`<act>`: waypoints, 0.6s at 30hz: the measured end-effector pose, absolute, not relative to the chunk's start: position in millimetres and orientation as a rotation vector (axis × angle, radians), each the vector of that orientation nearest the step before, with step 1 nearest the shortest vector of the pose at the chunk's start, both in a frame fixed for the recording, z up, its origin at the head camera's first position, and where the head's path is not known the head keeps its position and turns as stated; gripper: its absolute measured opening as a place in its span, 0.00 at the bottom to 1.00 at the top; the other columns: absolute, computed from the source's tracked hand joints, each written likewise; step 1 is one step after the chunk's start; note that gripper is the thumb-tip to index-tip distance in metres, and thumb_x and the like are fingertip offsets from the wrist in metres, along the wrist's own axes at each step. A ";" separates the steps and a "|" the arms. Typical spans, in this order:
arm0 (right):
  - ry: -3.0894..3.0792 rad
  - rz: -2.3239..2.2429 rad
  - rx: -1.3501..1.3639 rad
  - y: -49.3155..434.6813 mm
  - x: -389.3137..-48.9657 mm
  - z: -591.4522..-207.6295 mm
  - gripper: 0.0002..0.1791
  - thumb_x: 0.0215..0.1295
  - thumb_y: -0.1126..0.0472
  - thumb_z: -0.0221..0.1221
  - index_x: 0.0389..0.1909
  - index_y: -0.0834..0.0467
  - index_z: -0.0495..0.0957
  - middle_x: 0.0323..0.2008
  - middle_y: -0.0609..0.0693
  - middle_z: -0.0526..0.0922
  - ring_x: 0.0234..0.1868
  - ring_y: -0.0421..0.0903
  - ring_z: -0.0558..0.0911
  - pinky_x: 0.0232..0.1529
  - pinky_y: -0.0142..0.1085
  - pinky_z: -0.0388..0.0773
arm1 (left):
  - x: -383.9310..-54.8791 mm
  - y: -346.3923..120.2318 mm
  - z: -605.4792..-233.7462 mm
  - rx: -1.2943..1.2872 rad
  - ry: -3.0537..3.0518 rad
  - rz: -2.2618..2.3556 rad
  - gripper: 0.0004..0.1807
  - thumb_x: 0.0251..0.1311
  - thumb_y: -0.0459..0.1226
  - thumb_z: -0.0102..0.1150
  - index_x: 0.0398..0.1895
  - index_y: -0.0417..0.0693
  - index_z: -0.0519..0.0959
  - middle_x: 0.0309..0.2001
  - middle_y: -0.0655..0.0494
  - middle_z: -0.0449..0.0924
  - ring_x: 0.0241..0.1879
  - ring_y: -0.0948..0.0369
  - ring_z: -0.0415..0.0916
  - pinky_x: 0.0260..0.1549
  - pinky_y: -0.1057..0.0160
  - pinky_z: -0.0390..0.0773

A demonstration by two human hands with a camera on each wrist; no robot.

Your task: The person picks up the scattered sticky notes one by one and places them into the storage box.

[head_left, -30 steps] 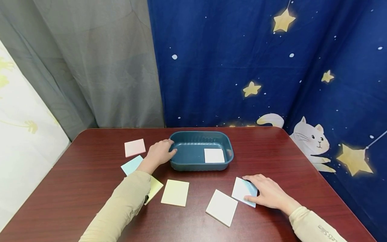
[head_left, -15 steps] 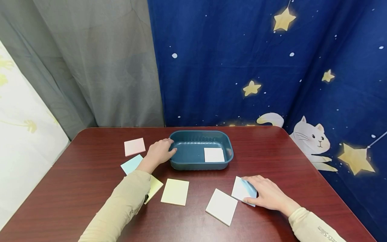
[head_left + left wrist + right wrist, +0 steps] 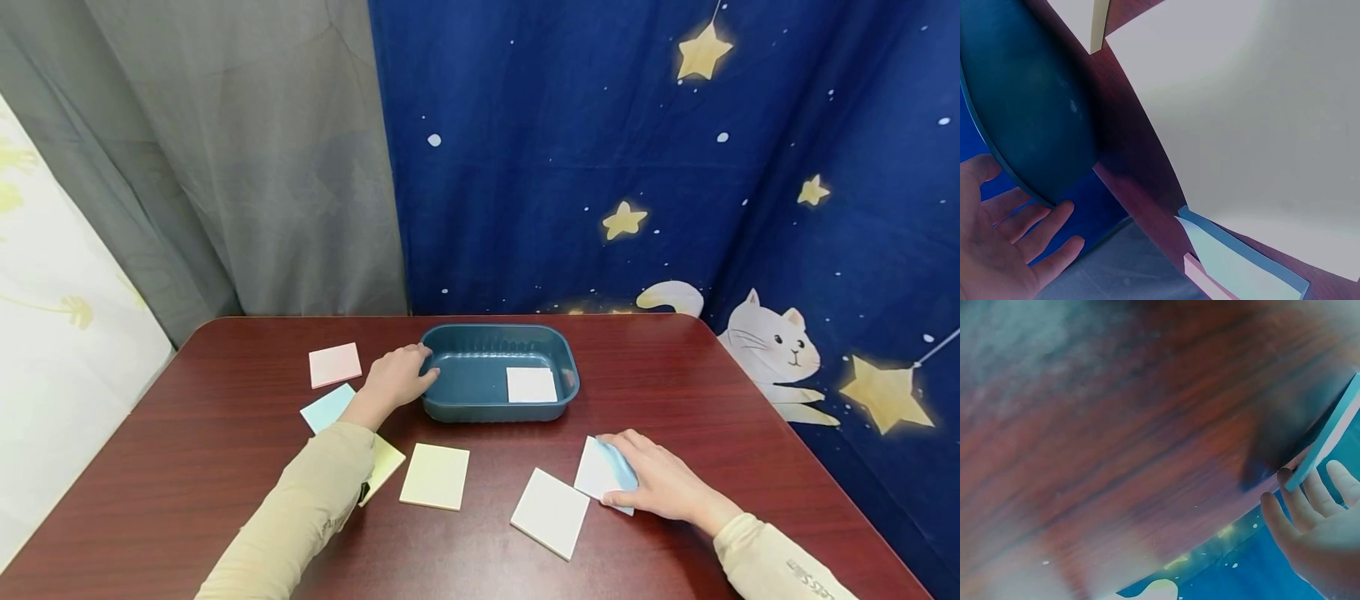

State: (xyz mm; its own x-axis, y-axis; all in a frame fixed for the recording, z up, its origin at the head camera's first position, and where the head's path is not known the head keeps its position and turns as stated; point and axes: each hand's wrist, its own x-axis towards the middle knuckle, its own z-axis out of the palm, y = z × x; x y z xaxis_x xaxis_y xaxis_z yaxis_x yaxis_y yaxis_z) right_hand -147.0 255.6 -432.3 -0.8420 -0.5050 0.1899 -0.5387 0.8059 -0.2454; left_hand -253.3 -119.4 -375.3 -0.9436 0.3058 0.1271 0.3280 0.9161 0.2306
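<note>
My left hand (image 3: 396,375) holds the left rim of a dark teal plastic tub (image 3: 457,414), fingertips over the edge. A white sticky note pad (image 3: 532,386) lies inside the tub at its right. My right hand (image 3: 662,475) grips a white and light-blue sticky note pad (image 3: 597,469) between thumb and fingers; its right part is covered by the hand. Edge-on, the same pad (image 3: 1329,434) shows against the fingers in the right wrist view. Just left of it lies a cream-white pad (image 3: 551,514).
Pale yellow pad (image 3: 435,477) lies in front of the tub. Under my left forearm is another yellow pad (image 3: 386,467), partly hidden. A light-blue pad (image 3: 327,407) and a pink pad (image 3: 334,365) lie to the left on the brown table (image 3: 247,417). Curtains hang behind.
My right hand has shifted slightly left over the pad, its thumb and fingers closing in on the edges. The left hand and tub stay put.
</note>
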 end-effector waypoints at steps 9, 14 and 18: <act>-2.843 0.413 0.863 253.6 -148.2 -428.6 0.39 0.40 0.39 0.65 0.55 0.52 0.67 0.45 0.43 0.69 0.39 0.39 0.69 0.35 0.37 0.70 | -253.1 -119.4 -374.9 -0.495 -2.986 -0.381 0.26 0.57 0.46 0.53 0.54 0.38 0.70 0.54 0.42 0.68 0.49 0.48 0.69 0.42 0.49 0.71; -2.803 0.391 0.922 255.8 -150.4 -426.8 0.36 0.43 0.44 0.65 0.54 0.53 0.68 0.43 0.43 0.71 0.40 0.39 0.69 0.37 0.39 0.69 | -253.0 -119.5 -375.3 -0.494 -2.993 -0.383 0.26 0.57 0.45 0.53 0.55 0.38 0.70 0.54 0.41 0.68 0.50 0.48 0.69 0.42 0.49 0.70; -2.762 0.402 0.969 257.4 -151.8 -423.7 0.30 0.47 0.51 0.65 0.53 0.53 0.69 0.42 0.42 0.72 0.40 0.38 0.70 0.37 0.38 0.70 | -253.3 -119.9 -375.4 -0.494 -2.998 -0.382 0.26 0.57 0.45 0.53 0.55 0.38 0.70 0.54 0.41 0.68 0.50 0.48 0.69 0.42 0.48 0.70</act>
